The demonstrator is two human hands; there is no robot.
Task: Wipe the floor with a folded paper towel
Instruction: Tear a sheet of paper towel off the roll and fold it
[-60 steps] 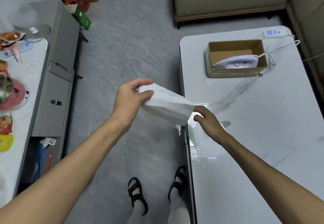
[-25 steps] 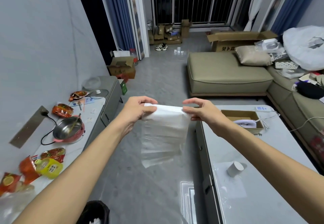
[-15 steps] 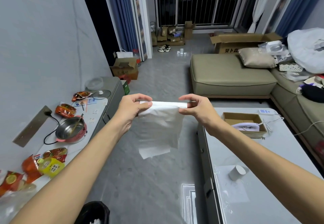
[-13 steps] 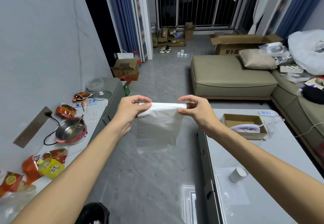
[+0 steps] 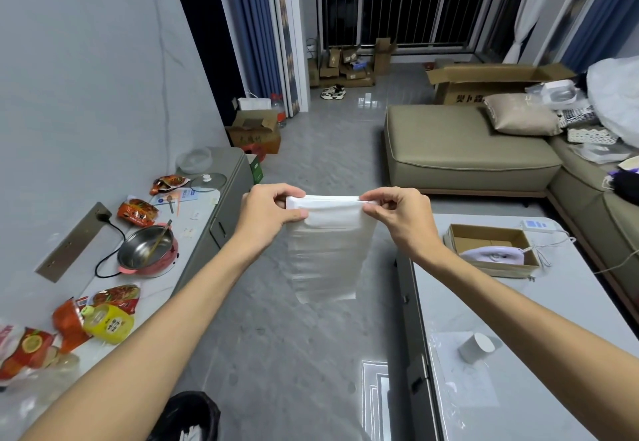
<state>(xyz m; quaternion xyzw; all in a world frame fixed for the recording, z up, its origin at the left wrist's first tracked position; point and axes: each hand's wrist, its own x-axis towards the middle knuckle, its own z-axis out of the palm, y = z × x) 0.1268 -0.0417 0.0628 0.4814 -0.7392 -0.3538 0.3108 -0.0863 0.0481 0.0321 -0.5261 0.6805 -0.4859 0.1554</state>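
While it hangs above the grey floor [image 5: 311, 354], the paper towel [image 5: 328, 243] is pinched at its top corners by left hand [image 5: 268, 214] and right hand [image 5: 403, 217], fingers curled.

sofa [image 5: 466, 143], pink pot [image 5: 147, 254], cardboard box [image 5: 491, 250]

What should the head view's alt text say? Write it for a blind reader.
The left hand and right hand pinch the top edge of a white paper towel held up in the air; it hangs above the grey floor. A table stands at right, a sofa beyond.
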